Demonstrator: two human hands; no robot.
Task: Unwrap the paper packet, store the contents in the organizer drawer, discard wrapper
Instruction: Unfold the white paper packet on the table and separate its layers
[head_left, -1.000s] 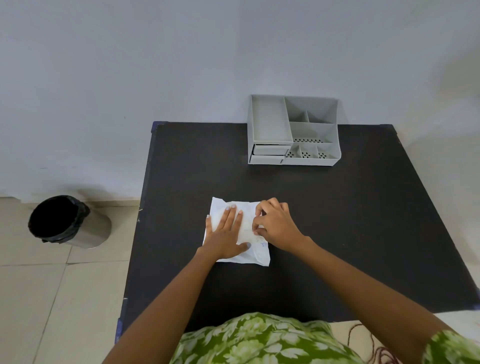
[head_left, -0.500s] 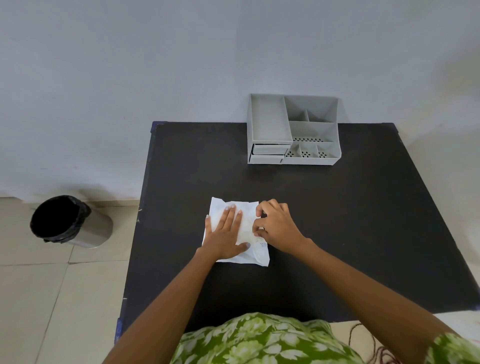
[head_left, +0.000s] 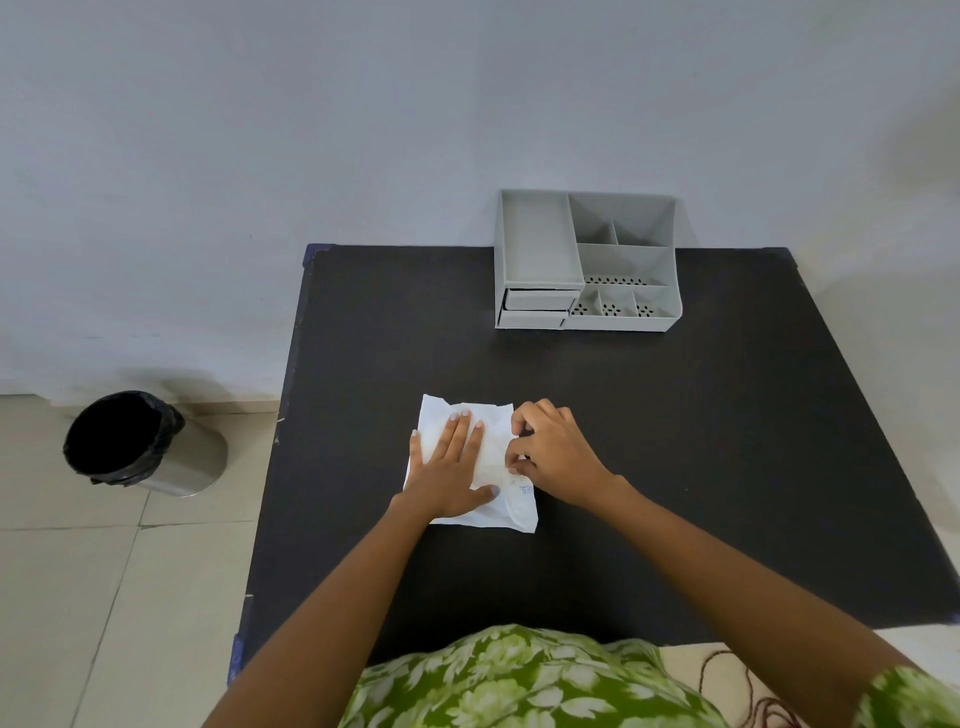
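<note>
A white paper packet (head_left: 493, 447) lies flat on the black table (head_left: 675, 441), near its middle. My left hand (head_left: 449, 467) rests palm-down on the packet's left half, fingers spread. My right hand (head_left: 553, 452) has its fingers curled and pinches the packet's right edge. What is inside the packet is hidden. A grey plastic organizer (head_left: 584, 260) stands at the table's far edge against the wall, with two small drawers (head_left: 537, 307) shut at its lower left.
A round steel bin (head_left: 140, 441) with a black liner stands on the tiled floor to the left of the table. The white wall rises just behind the organizer. Bare black table surface spreads to the right and toward me.
Both hands stay on the packet in nearly the same place. My right fingers have shifted slightly along the packet's right edge.
</note>
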